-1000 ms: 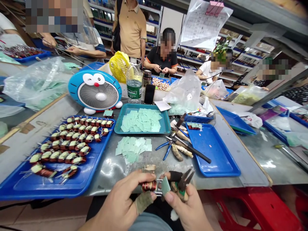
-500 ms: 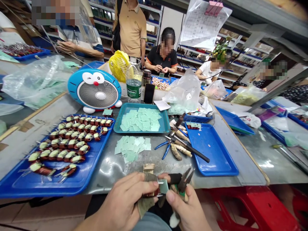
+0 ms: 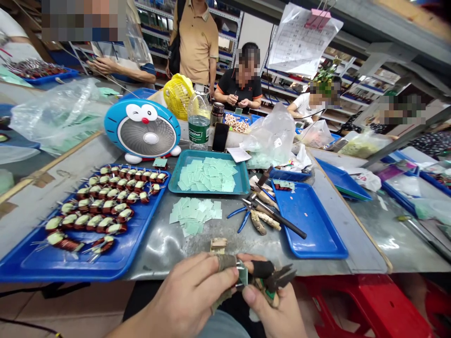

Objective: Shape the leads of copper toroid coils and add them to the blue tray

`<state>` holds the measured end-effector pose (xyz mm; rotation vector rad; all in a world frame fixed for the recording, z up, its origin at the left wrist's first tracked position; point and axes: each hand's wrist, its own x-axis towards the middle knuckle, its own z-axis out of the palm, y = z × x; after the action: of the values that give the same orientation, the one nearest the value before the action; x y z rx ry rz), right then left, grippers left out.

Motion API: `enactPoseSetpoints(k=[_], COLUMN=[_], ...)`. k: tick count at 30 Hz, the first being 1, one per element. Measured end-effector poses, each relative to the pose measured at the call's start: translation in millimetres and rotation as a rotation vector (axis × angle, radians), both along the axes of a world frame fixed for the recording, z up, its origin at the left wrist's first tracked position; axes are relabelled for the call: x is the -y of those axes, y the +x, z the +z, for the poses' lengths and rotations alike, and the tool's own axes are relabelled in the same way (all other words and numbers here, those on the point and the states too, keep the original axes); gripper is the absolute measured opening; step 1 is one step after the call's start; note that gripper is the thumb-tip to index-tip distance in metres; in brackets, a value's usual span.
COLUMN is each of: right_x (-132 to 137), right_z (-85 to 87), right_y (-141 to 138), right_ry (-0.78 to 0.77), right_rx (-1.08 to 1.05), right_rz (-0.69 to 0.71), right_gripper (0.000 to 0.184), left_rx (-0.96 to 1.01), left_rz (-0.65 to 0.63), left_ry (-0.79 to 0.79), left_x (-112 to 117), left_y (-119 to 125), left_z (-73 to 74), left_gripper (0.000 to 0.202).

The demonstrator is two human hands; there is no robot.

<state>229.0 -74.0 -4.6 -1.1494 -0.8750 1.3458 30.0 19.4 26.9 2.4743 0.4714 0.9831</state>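
Close to my lap, my left hand [image 3: 197, 288] is closed around a wire coil, mostly hidden by the fingers, with a pale green square card [image 3: 243, 276] at its end. Tan wrapping covers some of these fingers. My right hand [image 3: 271, 305] grips pliers [image 3: 282, 278], their jaws pointing right and slightly apart. Its thumb lies by the card's edge, and a black wrap covers one finger. Just beyond the hands stands a small wooden block [image 3: 218, 245]. Loose green cards [image 3: 195, 213] lie on the bench, and more fill the teal tray [image 3: 172, 185] behind.
Rows of copper coils sit in a blue tray [image 3: 132, 263] at left. A hammer [image 3: 282, 218] and blue-handled pliers [image 3: 241, 216] lie beside another blue tray [image 3: 317, 234]. A cartoon fan [image 3: 148, 134], a bottle [image 3: 198, 129] and several people are farther back. A red stool [image 3: 373, 300] stands lower right.
The pliers in my right hand have turned from pointing up to pointing right. The coil has become more hidden behind my left fingers. The view has shifted slightly.
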Motion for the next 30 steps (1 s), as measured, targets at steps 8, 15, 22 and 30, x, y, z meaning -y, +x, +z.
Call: enactPoseSetpoints(k=[8,15,22,30], right_x=[-2.5,-1.5,-0.2,-1.4], right_z=[8.5,4.0,8.2,0.5], right_y=[-7.0,-0.8,1.5,4.2], right_ry=[0.043,0.17,0.185,0.026], right_rx=[0.064,0.211,0.355,0.312], right_rz=[-0.089,-0.127,-0.137,-0.098], right_gripper=[0.032,0.023,0.027,0.04], left_rx=[-0.089,-0.056,-0.156,-0.105], left_rz=[-0.114,-0.047,-0.002,-0.087], left_ry=[0.103,0.142,0.195,0.269], left_x=[-3.5,1.7,4.4,-4.2], left_y=[-4.8,3.9,9.2,7.2], left_z=[12.9,10.3,10.8,3.8], left_gripper=[0.038,0.031,0.032,0.033])
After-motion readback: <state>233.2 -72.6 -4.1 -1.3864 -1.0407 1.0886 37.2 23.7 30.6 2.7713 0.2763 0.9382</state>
